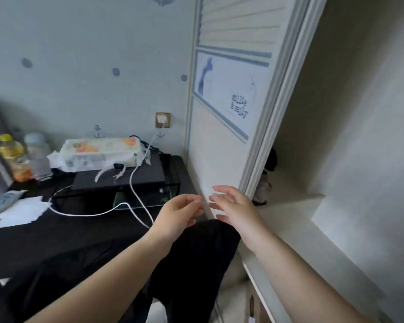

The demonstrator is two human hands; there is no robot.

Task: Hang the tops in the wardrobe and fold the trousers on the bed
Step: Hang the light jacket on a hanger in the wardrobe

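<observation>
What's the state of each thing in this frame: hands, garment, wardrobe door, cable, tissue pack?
left hand: loosely curled, holding nothing
right hand: fingers spread, holding nothing
black garment: hanging below the hands, its support hidden
wardrobe door: slid open, interior exposed
white cable: plugged into wall socket, trailing over the desk
tissue pack: torn open, on the black box

we note soft, even daylight with no hard glare. the wardrobe door (222, 127) reads bright; the wardrobe interior (336, 113) falls into dull shadow. the black garment (196, 257) shows no detail. straight edges bow from wide-angle distortion. we find overall softness, and slight blur on the fingers (216, 197).
</observation>
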